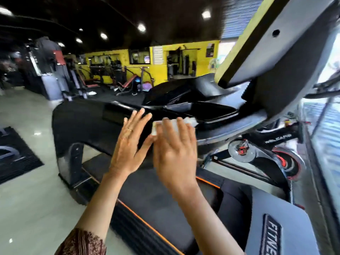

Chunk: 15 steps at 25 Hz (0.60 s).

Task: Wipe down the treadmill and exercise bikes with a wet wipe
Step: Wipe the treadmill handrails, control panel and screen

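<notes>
I stand on a black treadmill whose console and handrail panel (88,124) stretch across the middle of the head view. My right hand (176,144) lies flat with straight fingers over a white wet wipe (189,120), pressing it against the console near a glossy black tray (207,111). My left hand (130,142) is raised beside it, fingers straight and spread, a ring on one finger; its thumb edge touches the wipe's left side. The treadmill belt (156,199) with an orange edge stripe runs below. The picture is motion-blurred.
The grey display housing (287,48) with a yellow edge hangs at upper right. An exercise bike's flywheel (241,150) shows at right, by a window. A dark floor mat (14,155) lies at left on the shiny floor. Weight benches line the yellow far wall (200,57).
</notes>
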Available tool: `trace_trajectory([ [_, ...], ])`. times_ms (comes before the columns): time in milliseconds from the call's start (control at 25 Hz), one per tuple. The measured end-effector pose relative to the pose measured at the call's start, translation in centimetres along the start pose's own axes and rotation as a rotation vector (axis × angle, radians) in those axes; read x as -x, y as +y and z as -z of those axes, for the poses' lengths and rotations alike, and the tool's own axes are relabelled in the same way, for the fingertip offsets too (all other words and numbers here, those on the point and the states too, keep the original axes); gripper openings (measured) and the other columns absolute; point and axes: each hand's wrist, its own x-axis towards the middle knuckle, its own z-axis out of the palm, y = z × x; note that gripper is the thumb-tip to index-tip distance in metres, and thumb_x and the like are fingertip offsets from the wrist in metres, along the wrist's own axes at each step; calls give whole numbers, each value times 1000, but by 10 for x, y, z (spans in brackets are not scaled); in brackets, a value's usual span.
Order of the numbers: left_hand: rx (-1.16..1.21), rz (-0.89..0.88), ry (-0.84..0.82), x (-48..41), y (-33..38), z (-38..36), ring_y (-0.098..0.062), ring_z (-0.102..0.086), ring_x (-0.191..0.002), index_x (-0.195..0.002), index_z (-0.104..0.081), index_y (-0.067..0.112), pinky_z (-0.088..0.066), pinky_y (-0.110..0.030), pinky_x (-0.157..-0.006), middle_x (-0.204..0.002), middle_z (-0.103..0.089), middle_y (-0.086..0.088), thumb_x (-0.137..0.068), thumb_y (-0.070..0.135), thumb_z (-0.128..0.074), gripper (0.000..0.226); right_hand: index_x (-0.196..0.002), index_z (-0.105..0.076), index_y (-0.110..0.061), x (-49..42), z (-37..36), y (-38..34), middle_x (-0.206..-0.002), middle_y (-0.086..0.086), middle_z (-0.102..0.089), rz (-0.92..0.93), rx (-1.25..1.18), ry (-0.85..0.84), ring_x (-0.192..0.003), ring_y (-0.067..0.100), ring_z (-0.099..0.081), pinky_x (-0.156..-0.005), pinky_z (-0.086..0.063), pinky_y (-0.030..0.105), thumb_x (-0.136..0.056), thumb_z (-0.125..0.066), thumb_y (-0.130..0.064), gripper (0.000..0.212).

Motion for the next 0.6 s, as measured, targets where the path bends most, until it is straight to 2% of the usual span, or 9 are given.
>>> trace_trajectory([
  [80, 98, -15, 7, 0, -8, -7, -15, -19, -143, -139, -42, 11, -7, -28, -118, -150, -33, -5, -98, 53, -29, 61, -118, -65, -8, -4, -1, 4, -127, 11, -60, 74, 88, -62, -122, 37, -51, -107, -31, 46, -91, -48, -20, 34],
  [120, 125, -8, 32, 0, -8, -9, -15, -20, -142, -139, -43, 12, -6, -26, -118, -149, -35, -6, -98, 51, -31, 58, -119, -65, -9, -1, 5, 17, -129, 10, -60, 39, 124, -56, -123, 36, -51, -107, -32, 45, -94, -46, -21, 34],
  [240, 184, 6, 73, 0, -7, -11, -19, -24, -141, -137, -46, 12, -6, -24, -117, -147, -39, -9, -97, 47, -36, 54, -122, -62, -6, 2, 28, 53, -132, 12, -56, -428, -27, 93, -128, 35, -45, -112, -28, 40, -98, -37, -28, 41],
  [280, 196, 6, 76, 0, -6, -12, -21, -25, -140, -137, -47, 12, -7, -26, -117, -146, -40, -10, -97, 48, -36, 55, -122, -61, -4, -2, 28, 51, -134, 12, -55, -536, -81, 137, -131, 35, -42, -113, -25, 37, -98, -36, -29, 43],
  [320, 206, 6, 77, 0, -7, -13, -22, -26, -140, -136, -48, 12, -8, -27, -117, -146, -40, -10, -97, 50, -34, 56, -121, -62, -3, -6, 23, 39, -133, 13, -55, -555, -65, 140, -132, 36, -40, -114, -25, 40, -97, -37, -28, 42],
  [400, 215, 2, 83, 0, -8, -14, -22, -27, -140, -136, -49, 11, -8, -28, -117, -146, -41, -10, -97, 51, -34, 58, -120, -63, -6, -2, 5, 7, -132, 13, -57, -332, 99, 64, -130, 38, -42, -111, -28, 49, -96, -42, -24, 37],
  [480, 212, -11, 86, -1, -8, -15, -23, -26, -140, -136, -48, 11, -9, -30, -117, -146, -41, -11, -97, 50, -34, 57, -125, -61, -12, 11, -3, -5, -136, 8, -54, -87, 202, 10, -132, 33, -41, -111, -28, 48, -96, -45, -23, 35],
  [560, 203, -16, 90, 0, -9, -16, -24, -26, -140, -136, -48, 11, -11, -34, -116, -146, -40, -10, -96, 47, -38, 55, -129, -57, -12, 22, 1, 15, -140, 8, -48, -87, 143, 75, -137, 26, -35, -113, -25, 46, -99, -43, -22, 35],
  [600, 202, -14, 98, 0, -10, -17, -24, -27, -140, -136, -48, 11, -12, -35, -116, -146, -41, -10, -95, 44, -41, 53, -131, -53, -9, 23, 4, 29, -143, 9, -44, -237, 22, 168, -139, 22, -31, -115, -24, 46, -100, -41, -24, 36],
])
